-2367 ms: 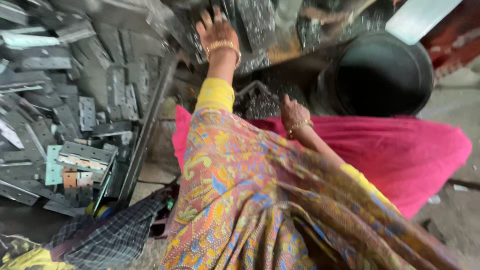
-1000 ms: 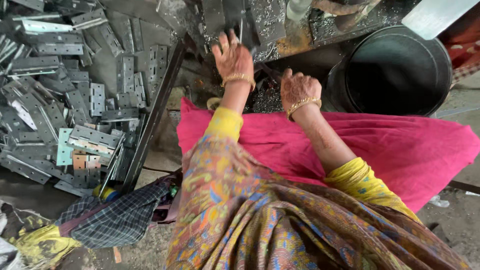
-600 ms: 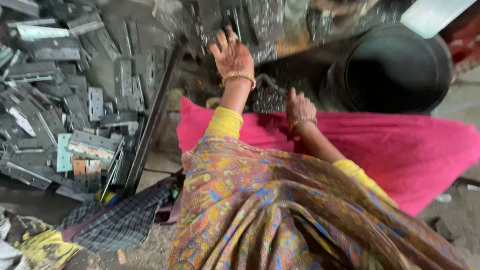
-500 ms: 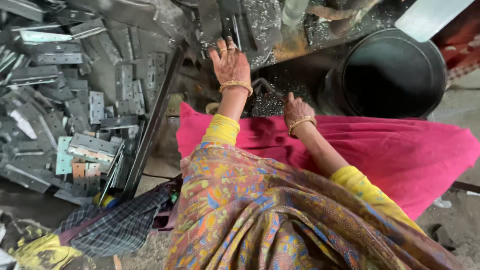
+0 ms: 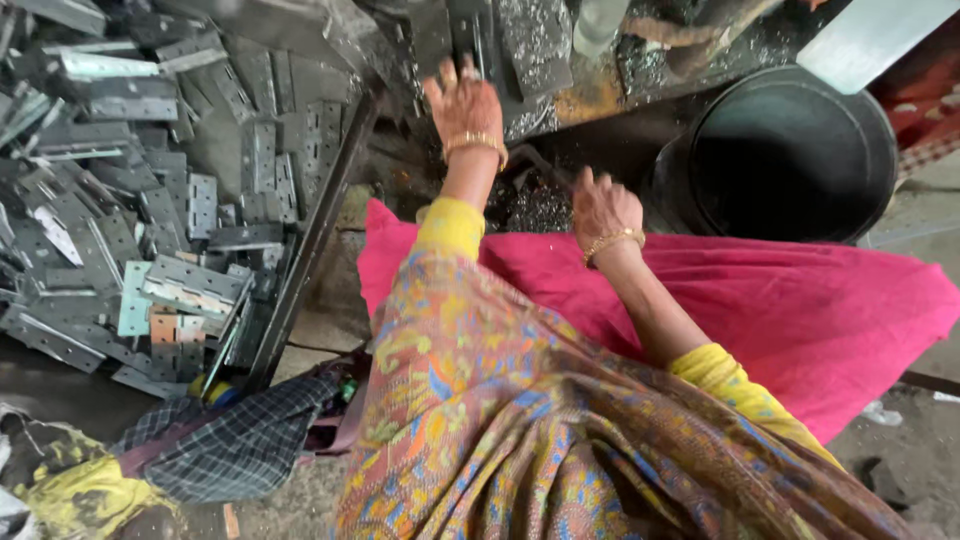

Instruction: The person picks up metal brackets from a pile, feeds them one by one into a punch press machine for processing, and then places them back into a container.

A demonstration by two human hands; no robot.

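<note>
My left hand (image 5: pixel 465 105), with a gold bangle at the wrist, reaches forward. It lies palm down on the dark metal bed, fingertips touching a grey hinge plate (image 5: pixel 470 35). My right hand (image 5: pixel 600 205), also bangled, hovers lower, over a heap of metal shavings (image 5: pixel 535 205). Its fingers curl downward and are hidden from view. A pink cloth (image 5: pixel 800 310) covers my lap, below both hands.
A large pile of grey metal hinges (image 5: pixel 150 200) fills the left side, bordered by a dark metal bar (image 5: pixel 310 240). A black round bucket (image 5: pixel 790 155) stands at the right. A checked cloth (image 5: pixel 230 445) lies on the floor at lower left.
My left hand has stayed forward on the metal bed near the hinge plate. My right hand drew back from beside it and now sits lower, over the shavings.
</note>
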